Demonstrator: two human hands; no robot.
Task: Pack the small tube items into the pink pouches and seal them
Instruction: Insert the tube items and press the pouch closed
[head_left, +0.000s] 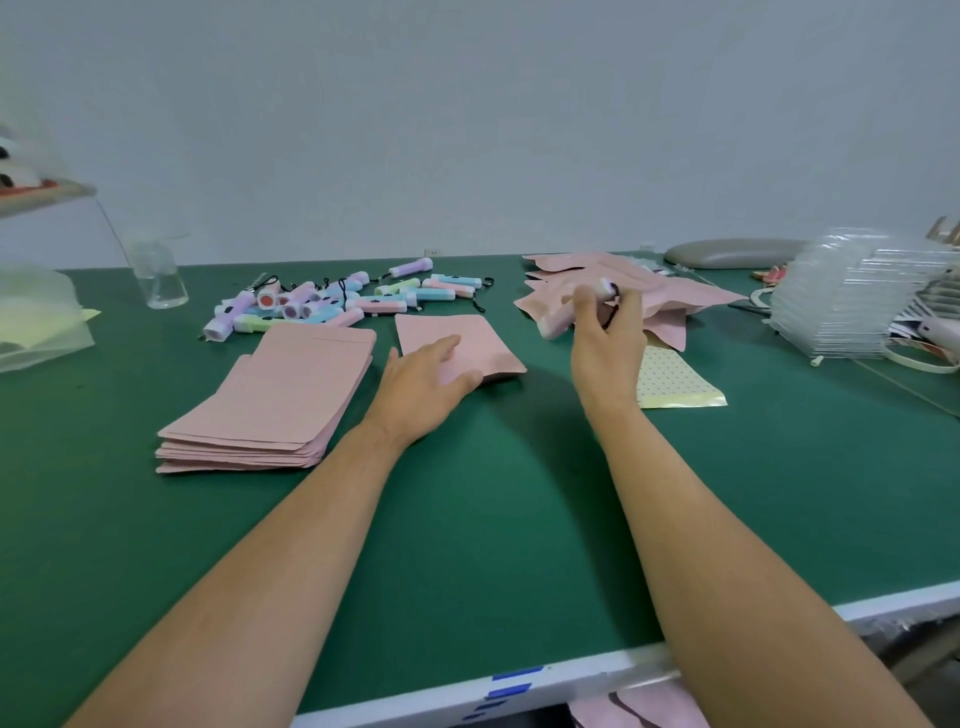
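Observation:
My left hand (426, 376) lies flat with straight fingers on a single pink pouch (467, 338) in the middle of the green table (467, 519). My right hand (608, 338) is raised just right of it and grips a small pink and white tube (558, 317) with a black cord. A stack of empty pink pouches (275, 400) lies to the left. Behind it is a heap of several pastel tubes (332, 304). A pile of filled pink pouches (649, 291) sits at the back right, partly hidden by my right hand.
A yellow dotted pouch (675, 379) lies under my right wrist. Clear plastic trays (841, 296) are stacked at the far right, a clear cup (158, 275) stands at the back left, and a grey pad (732, 253) lies by the wall. The table's front edge (519, 691) is white.

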